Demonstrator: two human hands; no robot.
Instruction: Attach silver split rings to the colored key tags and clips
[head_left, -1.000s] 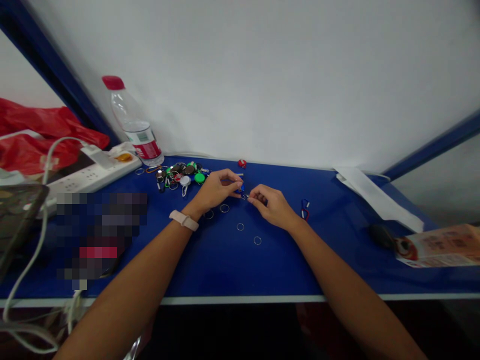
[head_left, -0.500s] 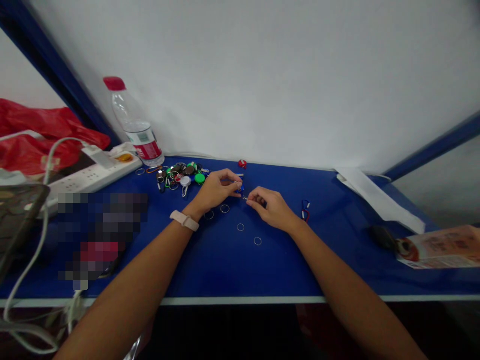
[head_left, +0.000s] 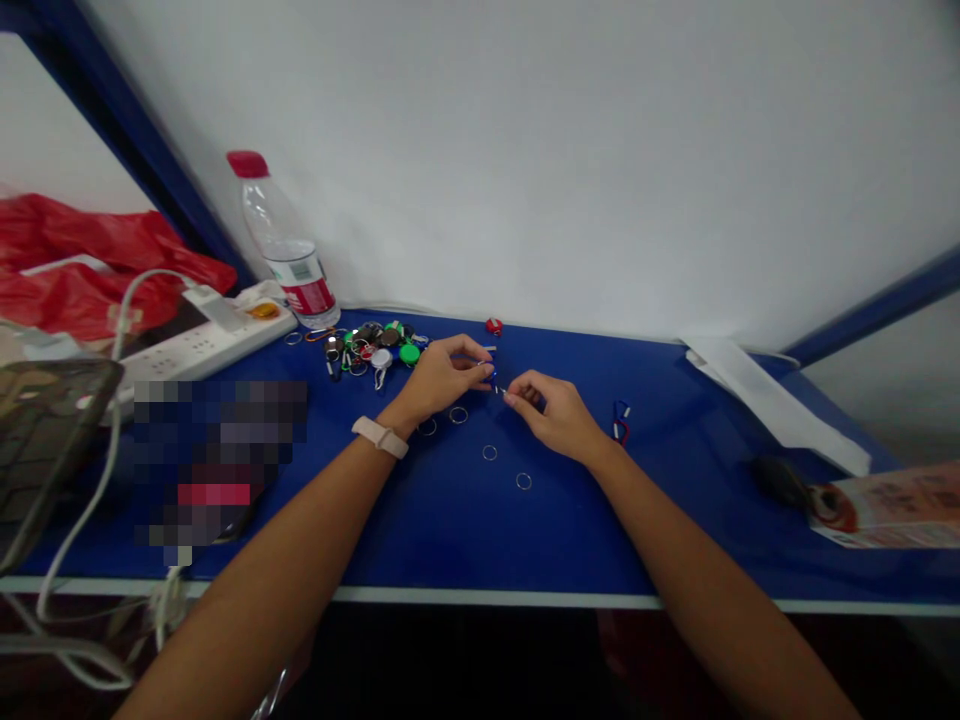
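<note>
Above the middle of the blue table [head_left: 570, 530], my left hand [head_left: 450, 380] pinches a small blue item [head_left: 493, 376]. Close on its right, my right hand [head_left: 549, 408] is closed in a pinch on a tiny metallic piece [head_left: 501, 390] at the blue item's lower end; its exact shape is too small to tell. Thin metal rings lie below the hands, one ring [head_left: 490, 453] and another ring [head_left: 523, 481] nearest the front. Left of my left hand is a pile of round key reels [head_left: 381, 355] in green, white, black and red.
A red reel [head_left: 493, 326] lies near the wall. Blue and red carabiners [head_left: 620, 420] lie right of my right hand. A bottle [head_left: 296, 255], a power strip [head_left: 199, 345] and cables stand left; a white strip [head_left: 776, 405] and an orange packet [head_left: 892, 505] lie right.
The whole view has shifted slightly, so the table objects appear a little further right. The fingers of my right hand are slightly further from my left hand, with the metallic piece stretched between them.
</note>
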